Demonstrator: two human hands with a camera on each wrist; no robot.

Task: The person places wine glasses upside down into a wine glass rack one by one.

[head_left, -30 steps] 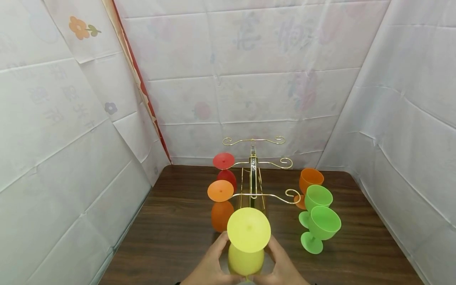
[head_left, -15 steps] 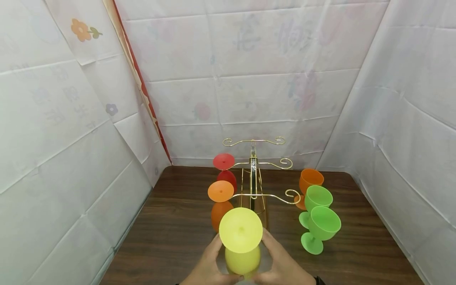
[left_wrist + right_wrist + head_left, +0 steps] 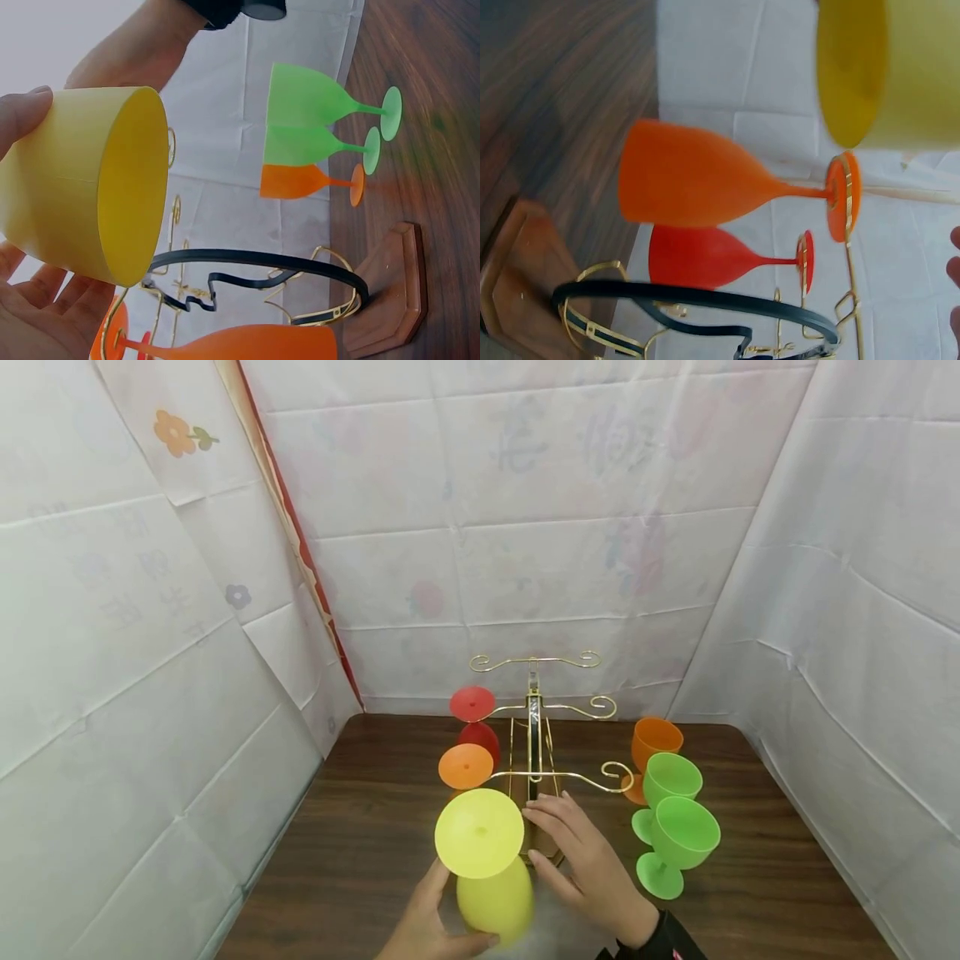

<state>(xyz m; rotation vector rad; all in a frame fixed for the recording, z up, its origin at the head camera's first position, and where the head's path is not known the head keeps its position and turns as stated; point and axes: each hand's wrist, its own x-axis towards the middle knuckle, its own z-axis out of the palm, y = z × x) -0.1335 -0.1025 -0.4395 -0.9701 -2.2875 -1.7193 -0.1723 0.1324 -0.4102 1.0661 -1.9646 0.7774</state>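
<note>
A yellow goblet (image 3: 495,897) is upside down, foot up, in front of the metal rack (image 3: 535,727). My left hand (image 3: 429,922) grips its bowl from the left side; the left wrist view shows thumb and fingers around the yellow bowl (image 3: 56,176), rim facing down toward the table. My right hand (image 3: 588,872) is apart from the goblet, to its right, fingers extended and loosely bent beside the rack's front arm, holding nothing. An orange goblet (image 3: 690,176) and a red goblet (image 3: 694,255) hang upside down by their feet from the rack's left hooks.
The rack has gold curled arms, a black curved frame and a wooden base (image 3: 390,300). Upright on the right of the dark wood table (image 3: 360,827) stand two green goblets (image 3: 684,831) and an orange goblet (image 3: 657,742). White sheets (image 3: 525,552) enclose the back and sides.
The yellow goblet has moved left, toward the rack's left side. My right hand has let go of it and drawn away to the right and forward; the left hand still holds it.
</note>
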